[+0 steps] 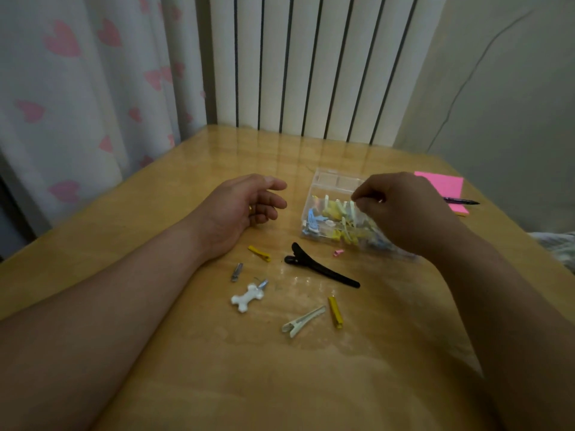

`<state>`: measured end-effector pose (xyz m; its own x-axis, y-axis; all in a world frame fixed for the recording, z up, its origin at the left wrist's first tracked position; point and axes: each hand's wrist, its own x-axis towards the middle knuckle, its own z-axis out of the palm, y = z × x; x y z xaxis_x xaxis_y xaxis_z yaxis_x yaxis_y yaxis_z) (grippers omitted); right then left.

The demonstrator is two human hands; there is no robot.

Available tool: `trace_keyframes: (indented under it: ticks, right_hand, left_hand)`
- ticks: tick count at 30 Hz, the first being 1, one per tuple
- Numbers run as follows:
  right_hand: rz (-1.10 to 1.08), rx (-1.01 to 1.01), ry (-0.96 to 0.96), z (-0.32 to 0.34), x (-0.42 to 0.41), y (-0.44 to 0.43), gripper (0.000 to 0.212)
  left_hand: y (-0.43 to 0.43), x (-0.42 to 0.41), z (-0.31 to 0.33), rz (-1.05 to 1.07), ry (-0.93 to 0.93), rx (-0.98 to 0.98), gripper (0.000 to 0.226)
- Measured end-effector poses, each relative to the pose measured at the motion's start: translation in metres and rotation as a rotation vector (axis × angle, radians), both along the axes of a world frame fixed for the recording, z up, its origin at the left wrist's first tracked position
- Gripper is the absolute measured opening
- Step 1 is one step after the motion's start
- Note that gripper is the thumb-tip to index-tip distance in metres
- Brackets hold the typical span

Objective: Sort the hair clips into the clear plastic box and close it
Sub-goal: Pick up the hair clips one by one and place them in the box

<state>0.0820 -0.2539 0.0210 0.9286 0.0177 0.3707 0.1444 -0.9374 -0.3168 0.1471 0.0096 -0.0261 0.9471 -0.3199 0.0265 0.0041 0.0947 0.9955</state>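
Wooden bench (pixel 311 384): left hand (pixel 242 206) lies open; right hand (pixel 404 213) curls over the clear plastic box (pixel 325 185), hold unclear; best release low inside.

table: glossy wood (pixel 186 188) | behind: white radiator (pixel 311 63) | left: heart-print curtain (pixel 77 88) | right: plain wall (pixel 497 104)

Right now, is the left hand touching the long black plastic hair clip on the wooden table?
Apart. The head view shows bare wooden table between the left hand and the long black plastic hair clip, which lies nearer the camera.
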Motion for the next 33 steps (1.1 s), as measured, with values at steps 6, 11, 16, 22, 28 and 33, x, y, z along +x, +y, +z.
trace_keyframes:
  ticks: [6, 11, 16, 22, 28, 33]
  right_hand:
    - [0.209, -0.012, -0.047, -0.014, -0.012, 0.046, 0.018]
    - [0.326, -0.090, -0.148, -0.015, -0.023, 0.073, 0.017]
    - [0.421, -0.178, -0.063, -0.026, -0.025, 0.098, 0.022]
    - [0.422, -0.253, -0.039, -0.038, -0.020, 0.109, 0.014]
    - [0.434, -0.273, -0.093, -0.041, -0.020, 0.105, 0.027]
    - [0.316, -0.197, -0.087, -0.027, -0.018, 0.089, 0.032]
  left_hand:
    - [-0.001, -0.001, 0.000, -0.001, -0.001, -0.010, 0.036]
    - [0.001, 0.001, -0.001, -0.012, -0.008, -0.009, 0.037]
    - [0.001, 0.002, -0.002, -0.018, 0.010, -0.031, 0.037]
    - [0.000, 0.005, -0.003, -0.005, 0.026, -0.051, 0.036]
    - [0.002, 0.003, -0.001, -0.012, 0.048, -0.071, 0.035]
    - [0.004, 0.001, 0.000, -0.013, 0.059, -0.124, 0.036]
